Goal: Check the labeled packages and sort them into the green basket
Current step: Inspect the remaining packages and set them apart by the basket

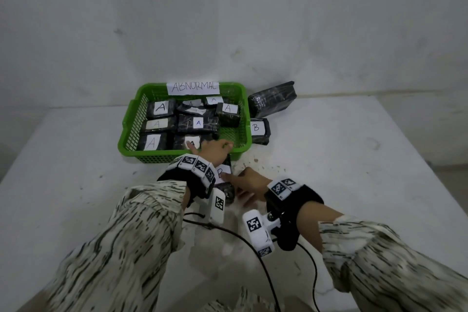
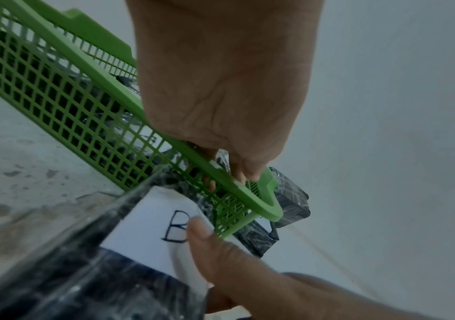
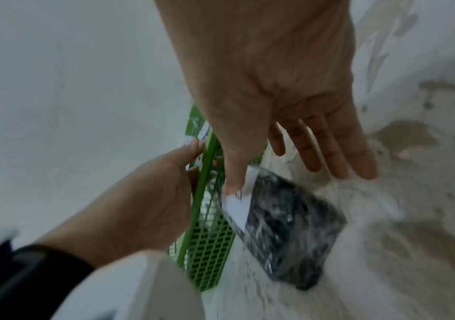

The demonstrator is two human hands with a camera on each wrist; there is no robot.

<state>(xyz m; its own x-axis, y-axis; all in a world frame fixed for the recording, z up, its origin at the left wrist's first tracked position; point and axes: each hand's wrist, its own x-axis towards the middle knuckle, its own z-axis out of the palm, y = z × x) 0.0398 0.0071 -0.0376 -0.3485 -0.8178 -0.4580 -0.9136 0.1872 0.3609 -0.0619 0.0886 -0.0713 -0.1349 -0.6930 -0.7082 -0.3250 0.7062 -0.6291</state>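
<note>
Packages marked A fill the green basket (image 1: 131,119), which sits on the table (image 1: 329,159) under a paper sign reading ABNORMAL (image 1: 193,88). The package with the B label (image 2: 152,229) lies on the table just in front of the basket's near wall, touching it. The left hand (image 1: 215,147) curls its fingers over the basket's near rim and grips it. The right hand (image 1: 249,180) is spread flat, fingers straight, its thumb pressing on the B label and nothing clasped.

My worry is that a thumb alone gives poor hold on that glossy wrap; a push could slide the package into the wall, or tip the basket if the left hand pulls at once. It might also be dropped in among the A's, where by the look of it a B does not belong.

From the head view, another B package (image 1: 258,130) and an unlabelled one (image 1: 272,97) stand to the right of the basket. The left wrist view shows the fingers hooked through the rim; the right wrist view shows the open palm, though blurred.
</note>
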